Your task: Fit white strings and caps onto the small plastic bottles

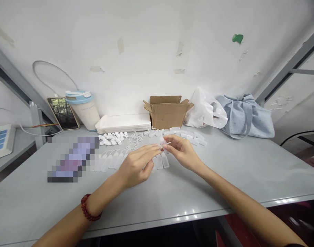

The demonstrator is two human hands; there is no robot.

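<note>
My right hand (183, 151) is closed in a pinch, thumb against fingers, on a small translucent plastic piece (162, 141). A thin white strand (169, 142) shows at the same spot. My left hand (140, 164) reaches in from the left with its fingers stretched out and its thumb apart; its fingertips are at the same piece, apparently touching it. Under and beside the hands lies a row of flat translucent plastic tubes (164, 160), those on the left (108, 161) with white cords. Behind my right hand lie more translucent tubes (195, 138) without visible cords.
White caps (113, 138) and loose white cord loops (136, 136) lie behind the row. Along the wall are a phone (63, 113), a tumbler (82, 111), stacked white trays (124, 122), an open cardboard box (168, 115), a plastic bag (204, 111) and a blue cloth bag (260, 120). A blurred-out device (73, 159) lies left.
</note>
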